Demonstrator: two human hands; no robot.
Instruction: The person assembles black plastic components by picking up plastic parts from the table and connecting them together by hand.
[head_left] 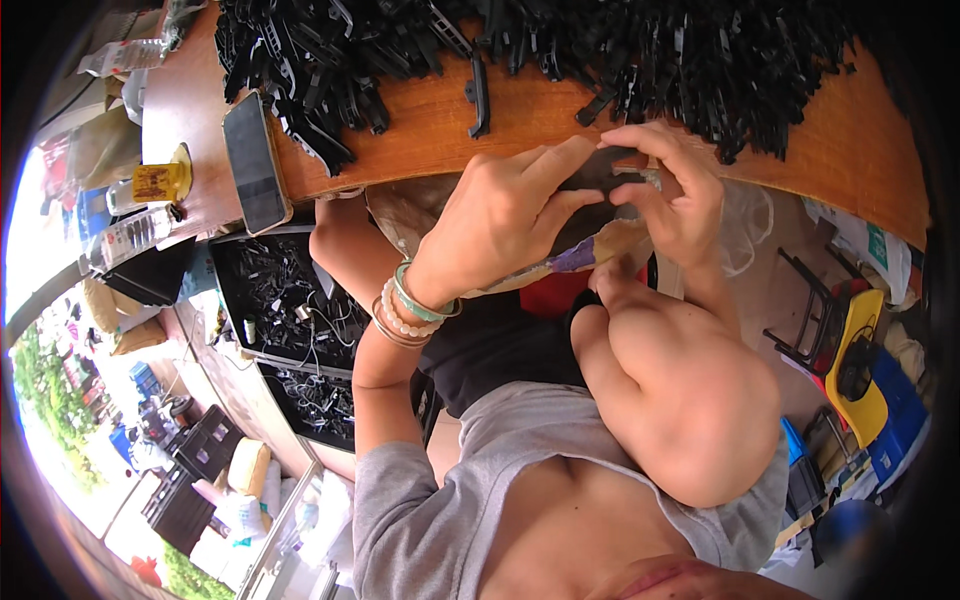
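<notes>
Just off the near edge of the wooden table (425, 125), my two hands meet over my lap. My left hand (510, 205), with bracelets on its wrist, has its thumb and fingers pinched at one side of a small dark plastic part (590, 175). Thumb and forefinger of my right hand (680, 190) curve round its other side. Fingers partly hide the part, so its full shape does not show. Beyond my hands lies a large heap of black plastic parts (690, 65). One long black part (478, 100) lies apart from it, near the table edge.
A dark phone (257, 165) and a yellow container (157, 183) lie on the table's left. Below my hands hangs a pale plastic bag (400, 215). Black crates of small parts (285, 285) stand at lower left. At right is a yellow chair (862, 370).
</notes>
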